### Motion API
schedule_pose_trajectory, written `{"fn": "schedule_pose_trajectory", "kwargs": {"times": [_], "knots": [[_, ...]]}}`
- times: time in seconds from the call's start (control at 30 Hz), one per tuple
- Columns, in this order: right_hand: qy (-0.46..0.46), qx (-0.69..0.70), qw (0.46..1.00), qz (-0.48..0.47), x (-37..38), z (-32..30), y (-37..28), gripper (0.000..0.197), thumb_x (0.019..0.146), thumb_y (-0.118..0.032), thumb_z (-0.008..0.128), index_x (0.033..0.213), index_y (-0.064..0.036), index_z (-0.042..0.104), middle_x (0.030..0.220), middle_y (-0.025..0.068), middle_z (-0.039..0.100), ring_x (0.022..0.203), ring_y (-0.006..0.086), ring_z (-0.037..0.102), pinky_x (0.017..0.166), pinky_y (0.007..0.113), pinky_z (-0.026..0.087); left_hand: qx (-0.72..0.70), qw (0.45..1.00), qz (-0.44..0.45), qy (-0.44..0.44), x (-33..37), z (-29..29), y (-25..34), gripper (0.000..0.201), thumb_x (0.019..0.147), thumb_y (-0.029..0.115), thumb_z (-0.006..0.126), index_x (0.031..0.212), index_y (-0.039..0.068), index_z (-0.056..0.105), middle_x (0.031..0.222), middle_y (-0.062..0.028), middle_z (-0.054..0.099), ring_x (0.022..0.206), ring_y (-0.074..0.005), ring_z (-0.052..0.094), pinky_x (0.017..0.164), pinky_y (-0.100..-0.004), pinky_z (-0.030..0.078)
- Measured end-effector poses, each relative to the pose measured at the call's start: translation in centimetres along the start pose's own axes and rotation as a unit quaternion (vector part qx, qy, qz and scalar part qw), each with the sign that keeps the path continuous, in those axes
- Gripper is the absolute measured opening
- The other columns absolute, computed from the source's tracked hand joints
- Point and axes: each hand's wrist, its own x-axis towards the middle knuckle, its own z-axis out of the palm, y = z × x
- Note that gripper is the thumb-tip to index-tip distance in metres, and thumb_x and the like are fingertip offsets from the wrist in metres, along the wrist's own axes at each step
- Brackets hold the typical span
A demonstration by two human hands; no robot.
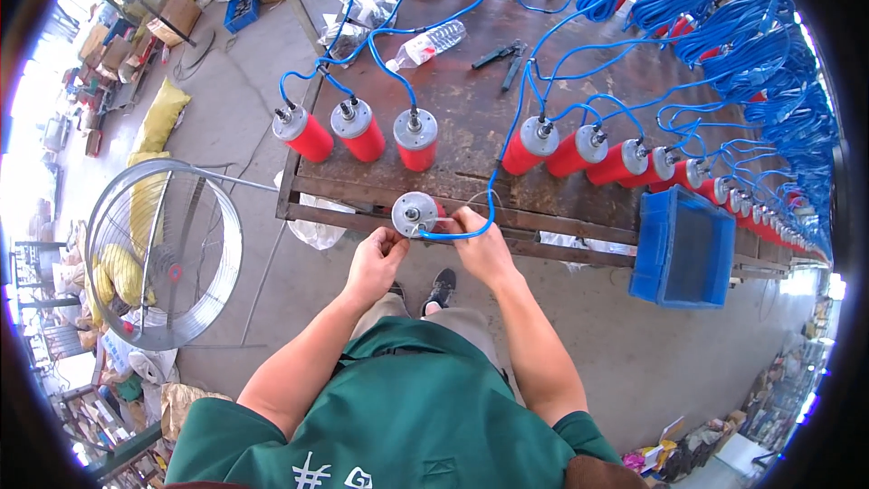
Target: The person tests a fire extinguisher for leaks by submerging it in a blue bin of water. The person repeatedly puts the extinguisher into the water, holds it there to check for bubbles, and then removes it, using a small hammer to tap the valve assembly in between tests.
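Observation:
At the table's front edge stands a red cylinder with a round grey metal cap (413, 215), a dark fitting at the cap's middle. My left hand (373, 264) is closed, its fingertips pinched at the near left edge of this cap; what they hold is too small to name. On the cap's right side my right hand (483, 246) is closed on the blue cable (491, 208), close to its end. The cable's end lies at the cap's near rim. A thin pale strip runs from the right fingertips over the cap.
Capped red cylinders with blue cables, such as this one (417, 140), line the wooden table (480, 100). A plastic bottle (433, 43) and dark-handled pliers (503, 63) lie behind. A blue crate (685, 249) sits at the front right; a large round fan (166, 254) stands left.

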Motion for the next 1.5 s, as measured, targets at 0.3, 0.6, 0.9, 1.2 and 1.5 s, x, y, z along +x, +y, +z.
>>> {"fn": "schedule_pose_trajectory", "kwargs": {"times": [0.3,0.6,0.9,1.2,1.5], "knots": [[-0.094,-0.036,0.995,-0.007,-7.5,0.8,-0.1,0.026,0.107,-0.028,0.062,0.097,-0.0038,0.061,0.095,0.0218,0.070,0.092,0.0469,0.068,0.079,0.056,0.053,-0.101,0.986,-0.084,-0.105,-1.4,0.6,1.5,0.018,0.106,0.021,0.070,0.109,0.002,0.070,0.093,-0.0001,0.070,0.069,-0.0056,0.054,0.060,-0.0253,0.044],[-0.010,0.049,0.994,0.098,-9.3,2.8,-3.2,0.026,0.104,-0.016,0.060,0.126,-0.0035,0.068,0.090,0.0160,0.074,0.076,0.0310,0.073,0.070,0.045,0.058,-0.250,0.935,-0.144,-0.207,0.0,0.2,-0.2,0.013,0.104,0.017,0.074,0.107,0.004,0.072,0.098,-0.0035,0.074,0.075,-0.0104,0.064,0.069,-0.0277,0.054],[0.119,0.073,0.987,0.076,-6.1,4.1,-6.8,0.026,0.098,-0.023,0.078,0.109,0.0000,0.074,0.091,0.0137,0.068,0.084,0.0278,0.070,0.077,0.039,0.056,-0.063,0.982,-0.023,-0.178,0.0,0.3,-1.5,0.016,0.102,0.016,0.075,0.106,0.000,0.072,0.091,-0.0023,0.070,0.078,-0.0103,0.061,0.071,-0.0278,0.051],[0.098,0.375,0.888,0.247,-4.8,3.9,-4.5,0.022,0.106,-0.026,0.072,0.105,-0.0034,0.073,0.082,0.0014,0.070,0.070,0.0087,0.062,0.063,0.027,0.051,-0.033,0.987,0.076,-0.134,-0.3,-1.8,-1.1,0.019,0.105,0.015,0.070,0.111,0.002,0.058,0.086,0.0009,0.059,0.078,-0.0061,0.054,0.068,-0.0250,0.047],[0.109,0.349,0.901,0.232,-3.8,1.3,-4.4,0.015,0.106,-0.022,0.071,0.106,-0.0063,0.071,0.077,-0.0029,0.062,0.055,0.0064,0.052,0.049,0.026,0.042,0.171,0.962,0.174,-0.118,1.4,-6.2,4.4,0.027,0.102,0.025,0.073,0.102,-0.002,0.075,0.075,-0.0135,0.070,0.066,-0.0179,0.064,0.065,-0.0365,0.051]]}}
